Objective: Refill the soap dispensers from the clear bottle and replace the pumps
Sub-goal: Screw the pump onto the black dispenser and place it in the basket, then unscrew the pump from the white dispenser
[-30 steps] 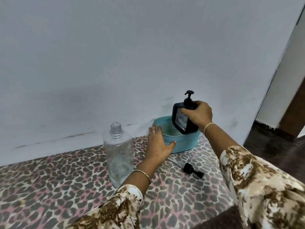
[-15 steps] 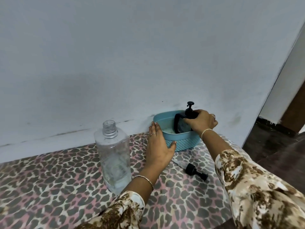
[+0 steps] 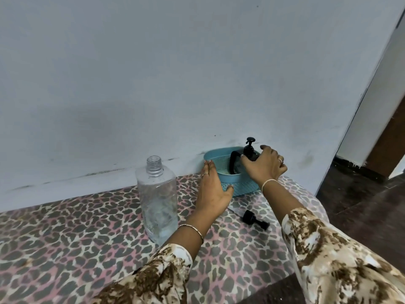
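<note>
**Dispenser in the teal basket, both hands at the basket**

The teal basket (image 3: 241,188) is sitting at the far edge of the leopard-print worktop (image 3: 65,238), touching the pale wall (image 3: 153,84). Inside the basket, towards its right end, the black soap dispenser (image 3: 235,163) is standing roughly upright, with its black pump (image 3: 249,145) fitted and rising above the rim.

The right hand (image 3: 266,168) is reaching over the basket from the near right. Its thumb and fingers are curling round the dispenser's shoulder just under the pump and gripping it, while the forefinger is lifting clear.

The left hand (image 3: 211,194) is resting against the basket's left end. Its fingers are lying straight along the outside wall and the thumb is pressing the near wall, so the hand is spread flat and bracing rather than closing on anything.

To the left of the basket and a little nearer the viewer, the clear bottle (image 3: 158,205) is standing upright with its threaded neck uncapped; how much liquid it is holding cannot be told. In front of the basket, near it, a loose pump (image 3: 255,219) is lying on its side on the worktop, its thin tube pointing back under the left hand. Both wrists are wearing thin bangles. Right of the basket, beyond the wall's corner, a dark floor (image 3: 361,205) is showing.
</note>
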### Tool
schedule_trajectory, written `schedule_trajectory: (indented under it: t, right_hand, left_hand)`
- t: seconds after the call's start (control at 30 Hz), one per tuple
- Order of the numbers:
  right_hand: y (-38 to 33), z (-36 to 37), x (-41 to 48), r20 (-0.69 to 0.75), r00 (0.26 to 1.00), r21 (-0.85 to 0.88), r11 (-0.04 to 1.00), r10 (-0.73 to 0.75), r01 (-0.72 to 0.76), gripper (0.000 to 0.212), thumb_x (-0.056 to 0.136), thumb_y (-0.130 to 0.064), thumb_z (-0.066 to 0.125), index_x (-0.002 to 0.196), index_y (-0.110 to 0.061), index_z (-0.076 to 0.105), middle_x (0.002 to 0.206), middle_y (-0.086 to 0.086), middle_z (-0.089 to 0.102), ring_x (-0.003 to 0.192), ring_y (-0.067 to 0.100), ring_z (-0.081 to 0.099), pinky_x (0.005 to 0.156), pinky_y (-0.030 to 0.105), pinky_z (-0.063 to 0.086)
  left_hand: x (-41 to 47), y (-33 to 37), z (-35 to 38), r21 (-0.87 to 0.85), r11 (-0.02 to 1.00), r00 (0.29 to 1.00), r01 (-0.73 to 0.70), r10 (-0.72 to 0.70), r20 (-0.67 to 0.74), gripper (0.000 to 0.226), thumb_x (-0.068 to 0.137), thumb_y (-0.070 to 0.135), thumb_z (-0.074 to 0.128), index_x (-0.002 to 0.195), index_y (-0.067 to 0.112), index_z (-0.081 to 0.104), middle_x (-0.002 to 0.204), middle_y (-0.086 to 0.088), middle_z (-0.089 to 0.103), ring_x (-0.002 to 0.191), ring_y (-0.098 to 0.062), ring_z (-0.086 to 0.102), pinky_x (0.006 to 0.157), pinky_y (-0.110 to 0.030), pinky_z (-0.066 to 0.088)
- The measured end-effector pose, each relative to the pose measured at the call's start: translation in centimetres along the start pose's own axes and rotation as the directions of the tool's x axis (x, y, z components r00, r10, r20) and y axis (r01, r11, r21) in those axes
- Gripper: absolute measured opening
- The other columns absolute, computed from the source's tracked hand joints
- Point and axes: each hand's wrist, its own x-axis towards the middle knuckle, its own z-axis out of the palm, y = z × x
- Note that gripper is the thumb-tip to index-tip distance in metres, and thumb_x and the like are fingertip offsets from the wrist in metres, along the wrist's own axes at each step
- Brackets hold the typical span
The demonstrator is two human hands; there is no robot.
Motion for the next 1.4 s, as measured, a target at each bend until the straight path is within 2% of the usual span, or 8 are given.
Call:
schedule_trajectory:
  t: [0.1,0.2,0.3,0.5,0.6,0.87,1.07,1.4]
  right_hand:
    - [-0.4,-1.2,-3.7,-0.061,0.995,0.097,0.991,-0.085,0.091,0.056,0.081,-0.042,0.064,0.127,-0.016,0.048,0.132,0.007,0.048,0.127,0.027,0.038,0.101,0.044,0.027]
    - [-0.2,-1.9,-8.3,-0.066,0.979,0.161,0.966,-0.193,0.201,0.046,0.084,-0.033,0.063,0.126,-0.019,0.049,0.132,0.003,0.048,0.126,0.024,0.039,0.103,0.045,0.027]
    - [0.1,-2.5,-12.9,-0.043,0.967,0.242,0.937,-0.25,0.253,0.042,0.084,-0.025,0.064,0.124,-0.021,0.051,0.128,0.001,0.049,0.125,0.021,0.039,0.103,0.042,0.026]
    - [-0.6,-2.7,-19.7,0.048,0.923,0.313,0.883,-0.381,0.348,0.042,0.082,-0.021,0.065,0.122,-0.017,0.054,0.122,0.001,0.053,0.118,0.021,0.047,0.1,0.04,0.034]
    - [-1.6,-2.3,-22.3,0.125,0.899,0.309,0.877,-0.421,0.368,0.042,0.082,-0.023,0.064,0.121,-0.013,0.054,0.119,0.004,0.054,0.114,0.023,0.05,0.099,0.046,0.039]
    - [-5.6,0.4,-28.8,0.362,0.742,0.348,0.821,-0.564,0.453,0.035,0.081,-0.023,0.065,0.116,-0.02,0.058,0.121,0.0,0.057,0.115,0.02,0.052,0.099,0.043,0.042]
    - [-9.9,3.3,-31.9,0.491,0.605,0.329,0.776,-0.627,0.537,0.036,0.084,-0.028,0.063,0.118,-0.025,0.056,0.124,-0.002,0.056,0.118,0.019,0.051,0.1,0.042,0.041]
    - [-16.7,9.5,-33.3,0.572,0.481,0.313,0.719,-0.664,0.621,0.045,0.09,-0.036,0.057,0.132,-0.021,0.05,0.131,0.001,0.056,0.121,0.02,0.052,0.102,0.039,0.041]
  left_hand:
    - [-2.3,0.9,-0.9,-0.089,0.996,0.997,-0.007,0.0,-0.076,0.077,0.089,0.025,0.064,0.151,0.012,0.02,0.152,-0.004,0.035,0.138,-0.02,0.036,0.112,-0.028,0.031]
    - [-5.0,1.8,-2.0,-0.164,0.986,0.987,-0.03,0.003,-0.163,0.061,0.088,0.017,0.063,0.142,0.019,0.035,0.134,0.002,0.054,0.11,-0.015,0.059,0.092,-0.025,0.048]
    - [-8.1,1.9,-3.3,-0.236,0.97,0.972,-0.053,-0.003,-0.234,0.051,0.087,0.011,0.061,0.135,0.02,0.043,0.119,0.008,0.063,0.094,-0.01,0.063,0.08,-0.023,0.052]
    - [-13.6,-0.9,-6.2,-0.333,0.943,0.94,0.004,-0.118,-0.321,0.027,0.087,0.011,0.062,0.109,0.024,0.049,0.098,0.006,0.067,0.089,-0.011,0.064,0.082,-0.031,0.054]
    - [-16.0,-2.9,-8.1,-0.311,0.949,0.919,0.052,-0.168,-0.358,0.03,0.086,0.012,0.064,0.11,0.024,0.05,0.094,0.01,0.064,0.086,-0.008,0.062,0.079,-0.026,0.052]
    - [-20.3,-11.1,-13.7,-0.265,0.931,0.858,0.252,-0.342,-0.383,0.037,0.085,0.019,0.067,0.119,0.019,0.054,0.113,0.004,0.064,0.101,-0.013,0.062,0.091,-0.035,0.052]
    - [-21.8,-18.3,-20.2,-0.27,0.888,0.732,0.373,-0.461,-0.501,0.041,0.084,0.022,0.067,0.123,0.02,0.054,0.12,-0.003,0.062,0.098,-0.024,0.065,0.085,-0.045,0.055]
    - [-18.5,-26.6,-30.2,-0.241,0.839,0.52,0.488,-0.501,-0.692,0.065,0.079,0.019,0.074,0.134,0.004,0.042,0.134,-0.019,0.048,0.123,-0.035,0.046,0.103,-0.042,0.039]
